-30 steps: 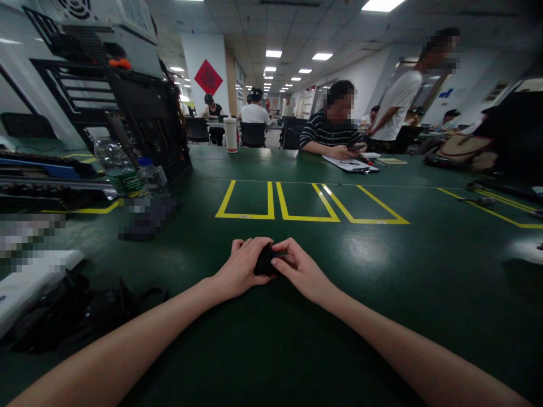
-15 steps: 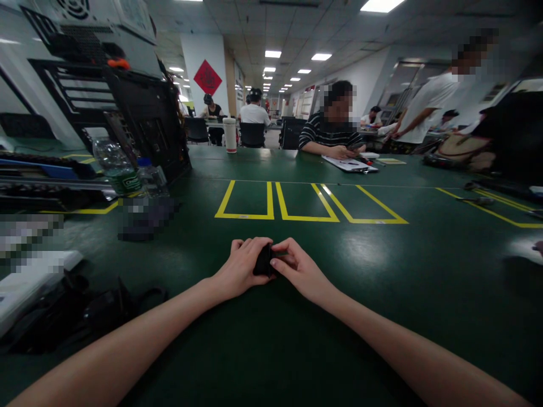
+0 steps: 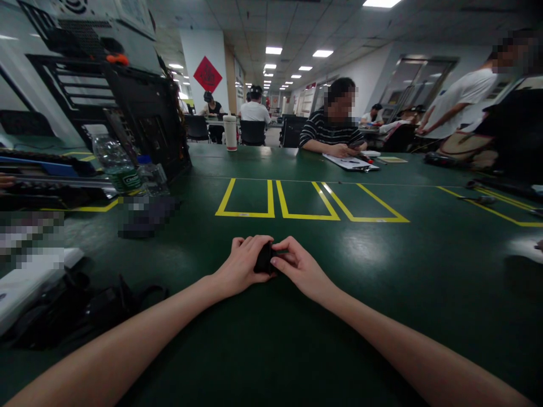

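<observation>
Head view showed your two hands close together, working on one small black thing (image 3: pixel 263 259) near the middle of the worktop (image 3: pixel 292 345). Your left hand (image 3: pixel 242 261) was wrapped around it, with the fingers over its far side and the thumb on the near side. Your right hand (image 3: pixel 302 270) pinched its right edge with finger and thumb. You seemed to be at the step of holding it still and doing a small bit of finger work. Fingers hid most of it, so I could not tell what it was, or if it touched the worktop. The next move seemed to call for a firm left hold and a soft right touch. The worktop was dark green and a bit shiny, with three yellow tape shapes (image 3: pixel 245 215) past your hands. On your left were a black tangle of gear (image 3: pixel 108 305), a clear bottle (image 3: pixel 114 161), a blue-capped bottle (image 3: pixel 151 180) and a big black metal frame (image 3: pixel 146 121). Across from you, a person in a striped top (image 3: pixel 331 130) sat by a clipboard (image 3: pixel 350 163). Behind was a long room with bright ceiling lights (image 3: pixel 274 50) and a red diamond sign (image 3: pixel 207 74).
</observation>
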{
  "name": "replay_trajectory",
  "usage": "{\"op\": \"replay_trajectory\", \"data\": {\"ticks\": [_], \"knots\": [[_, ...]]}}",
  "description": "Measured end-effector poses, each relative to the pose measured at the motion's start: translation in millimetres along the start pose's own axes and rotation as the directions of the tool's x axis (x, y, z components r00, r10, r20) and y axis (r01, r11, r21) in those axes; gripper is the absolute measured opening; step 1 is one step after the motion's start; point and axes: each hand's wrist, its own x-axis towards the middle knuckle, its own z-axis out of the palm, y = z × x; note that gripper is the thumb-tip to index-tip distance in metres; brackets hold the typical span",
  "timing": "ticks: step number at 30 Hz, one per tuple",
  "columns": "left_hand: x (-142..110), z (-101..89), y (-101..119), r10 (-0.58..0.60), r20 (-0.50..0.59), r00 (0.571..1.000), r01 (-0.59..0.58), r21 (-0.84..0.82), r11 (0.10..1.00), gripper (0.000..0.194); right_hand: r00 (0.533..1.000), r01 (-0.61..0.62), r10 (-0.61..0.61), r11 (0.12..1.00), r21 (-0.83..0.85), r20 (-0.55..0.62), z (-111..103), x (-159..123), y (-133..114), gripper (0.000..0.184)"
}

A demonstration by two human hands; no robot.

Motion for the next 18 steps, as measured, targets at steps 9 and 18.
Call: {"op": "replay_trajectory", "data": {"ticks": [9,18], "knots": [[-1.5,-4.0,2.3,0.009,0.017,1.000,-0.009,-0.006,1.000,0.051,0.997,-0.017,0.015,1.000,0.026,0.071,-2.9,-2.0,-2.0,0.023],[-0.1,1.1,-0.8,0.006,0.001,1.000,-0.006,-0.003,1.000,0.053,1.000,-0.004,0.004,1.000,0.004,-0.014,0.3,1.1,-0.7,0.023]]}}
